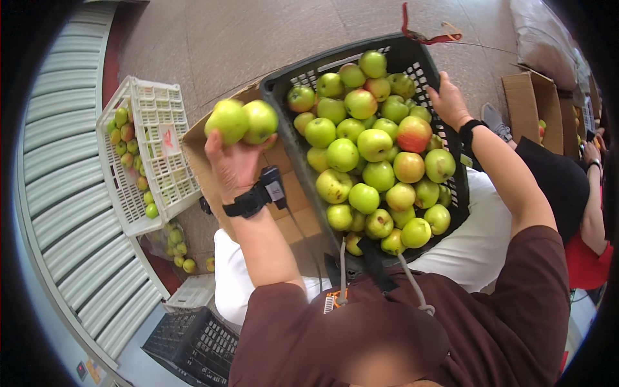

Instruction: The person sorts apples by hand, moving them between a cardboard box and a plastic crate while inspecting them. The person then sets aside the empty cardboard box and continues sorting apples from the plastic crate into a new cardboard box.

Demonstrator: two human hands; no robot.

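Observation:
My left hand [233,162] is raised over an open cardboard box [284,169], its fingers closed around two green apples [227,120]. Beside that box, a black plastic crate [276,97] full of green and reddish apples [374,145] leans toward me across my lap. My right hand [450,100] grips the crate's right-hand rim near its far corner, with no apple in it. Some apples in the crate have brown spots, and one near the right wall is mostly red. The box's bottom is partly hidden by my left forearm and a hanging cable.
White crates [161,138] with apples stand at the left beside a roller conveyor [61,174]. A black crate [193,342] sits lower left, near bagged apples [174,240]. At the right are another cardboard box [532,103] and a person in red [590,258].

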